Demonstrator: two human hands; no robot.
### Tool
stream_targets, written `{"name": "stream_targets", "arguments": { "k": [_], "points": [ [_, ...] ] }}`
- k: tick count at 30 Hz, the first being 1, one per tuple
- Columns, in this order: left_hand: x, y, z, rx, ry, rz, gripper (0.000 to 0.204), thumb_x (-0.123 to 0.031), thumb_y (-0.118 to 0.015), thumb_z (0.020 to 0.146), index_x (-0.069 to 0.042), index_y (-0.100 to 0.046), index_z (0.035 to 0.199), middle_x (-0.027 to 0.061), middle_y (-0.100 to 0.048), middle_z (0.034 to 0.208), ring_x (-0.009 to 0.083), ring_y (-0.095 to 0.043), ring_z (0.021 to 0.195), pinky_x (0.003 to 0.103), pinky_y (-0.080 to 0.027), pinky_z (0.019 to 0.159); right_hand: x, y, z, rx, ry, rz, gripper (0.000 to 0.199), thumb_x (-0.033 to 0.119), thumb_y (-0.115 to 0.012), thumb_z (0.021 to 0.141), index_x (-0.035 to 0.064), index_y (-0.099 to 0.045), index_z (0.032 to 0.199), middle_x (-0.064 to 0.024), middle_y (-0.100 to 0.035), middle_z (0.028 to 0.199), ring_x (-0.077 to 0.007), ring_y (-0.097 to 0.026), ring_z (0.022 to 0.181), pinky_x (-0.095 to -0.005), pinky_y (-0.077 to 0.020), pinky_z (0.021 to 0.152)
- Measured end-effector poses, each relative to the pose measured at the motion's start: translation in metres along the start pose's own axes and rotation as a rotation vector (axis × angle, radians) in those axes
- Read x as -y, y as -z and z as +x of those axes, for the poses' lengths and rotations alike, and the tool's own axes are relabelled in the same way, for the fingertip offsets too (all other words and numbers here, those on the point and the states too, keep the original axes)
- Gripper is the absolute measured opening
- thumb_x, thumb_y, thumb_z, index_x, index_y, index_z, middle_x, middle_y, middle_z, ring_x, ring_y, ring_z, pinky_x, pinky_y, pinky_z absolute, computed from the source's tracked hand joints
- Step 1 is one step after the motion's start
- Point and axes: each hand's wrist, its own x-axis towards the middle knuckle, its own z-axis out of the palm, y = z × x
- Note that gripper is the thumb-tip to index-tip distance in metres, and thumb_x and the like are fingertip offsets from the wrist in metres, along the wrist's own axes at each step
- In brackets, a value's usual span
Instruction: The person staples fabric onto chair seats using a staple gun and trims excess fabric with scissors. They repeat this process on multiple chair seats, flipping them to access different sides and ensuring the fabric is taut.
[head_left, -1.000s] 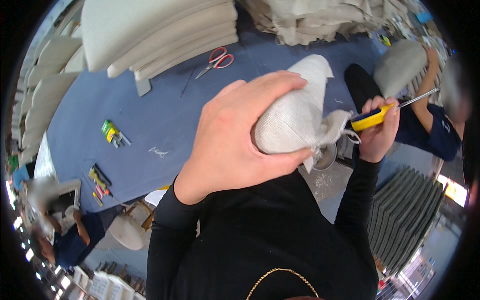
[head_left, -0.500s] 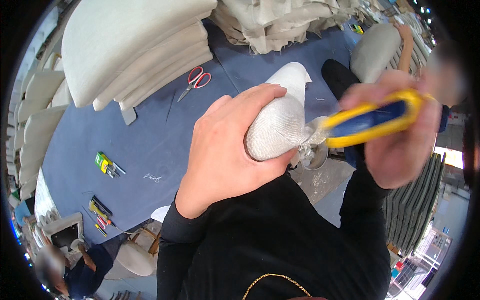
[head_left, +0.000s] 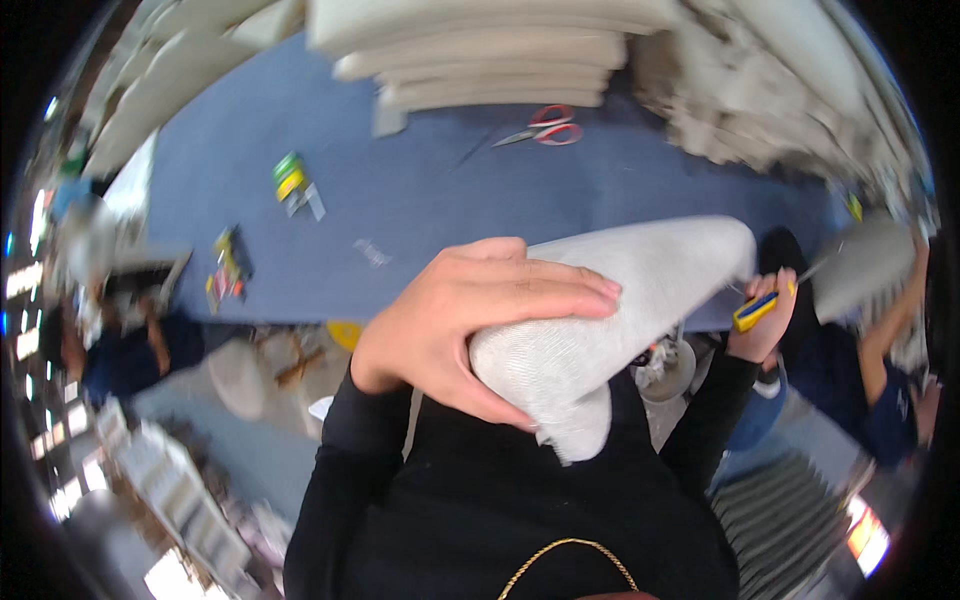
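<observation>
My left hand [head_left: 490, 325] is closed round one end of a cushion pad covered in light grey woven fabric [head_left: 640, 290], thumb below and fingers over the top. The pad is tilted, its far end pointing right, and a loose fabric flap [head_left: 580, 425] hangs at its near edge. Off the far end, my right hand [head_left: 765, 330] grips a tool with a yellow-and-blue handle [head_left: 755, 312]. A thin shiny strip sticks up from that hand; whether it is a blade, I cannot tell. Red-handled scissors [head_left: 550, 126] lie beyond the pad.
A blue-grey table [head_left: 320, 260] spreads ahead, with stacked cream pads [head_left: 490, 70] and heaped beige fabric [head_left: 740, 110]. Small tools [head_left: 228, 265] and a green-yellow box [head_left: 288, 175] lie left. A co-worker [head_left: 870, 370] is close on the right. Below the pad's far end stands a bucket [head_left: 670, 370].
The pad has turned and now shows its broad side. My right hand has moved away from the fabric, downward and outward, with the tool. The view has swung, shifting the table things rightward.
</observation>
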Motion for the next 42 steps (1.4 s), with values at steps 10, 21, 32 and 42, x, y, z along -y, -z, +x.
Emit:
{"name": "stream_targets", "arguments": {
  "k": [10,21,32,42],
  "points": [
    [0.041,-0.043,-0.21,-1.066,1.191,0.181,0.043,-0.037,-0.062,0.109,0.003,-0.078,0.115,0.0102,-0.078,0.107,0.0145,-0.067,0.096,0.032,-0.053,0.085,-0.078,0.025,-0.054,-0.111,-0.619,-0.037,0.013,0.023,-0.059,0.11,0.0102,-0.057,0.108,-0.0048,-0.069,0.106,-0.0177,-0.069,0.087,-0.0365,-0.0593,0.08],
    [0.09,-0.023,-0.203,-1.14,0.755,-0.097,0.028,-0.028,-0.061,0.109,-0.004,-0.075,0.114,0.0005,-0.067,0.105,0.0091,-0.061,0.09,0.028,-0.049,0.082,-0.126,0.02,0.008,0.403,-0.555,0.162,0.009,0.018,-0.063,0.108,0.0116,-0.057,0.108,-0.0092,-0.073,0.119,-0.0192,-0.074,0.097,-0.0351,-0.0616,0.078],
    [0.233,-0.003,-0.211,-1.106,1.118,-0.341,0.033,-0.04,-0.069,0.105,-0.008,-0.075,0.113,-0.0024,-0.058,0.082,0.008,-0.05,0.07,0.027,-0.041,0.065,-0.162,0.061,0.03,0.065,-0.226,-0.792,0.019,0.015,-0.073,0.104,0.0136,-0.054,0.102,-0.0014,-0.065,0.083,-0.01,-0.053,0.056,-0.025,-0.0448,0.053],
    [0.208,-0.055,-0.234,-1.515,0.774,-1.172,0.039,-0.023,-0.053,0.095,-0.005,-0.064,0.127,0.0047,-0.059,0.093,0.0173,-0.054,0.075,0.037,-0.051,0.072,-0.138,-0.042,-0.098,0.115,-0.642,-0.45,0.019,0.026,-0.061,0.109,0.0101,-0.061,0.118,-0.0044,-0.06,0.087,-0.0171,-0.059,0.074,-0.0326,-0.0518,0.068]
  ]
}}
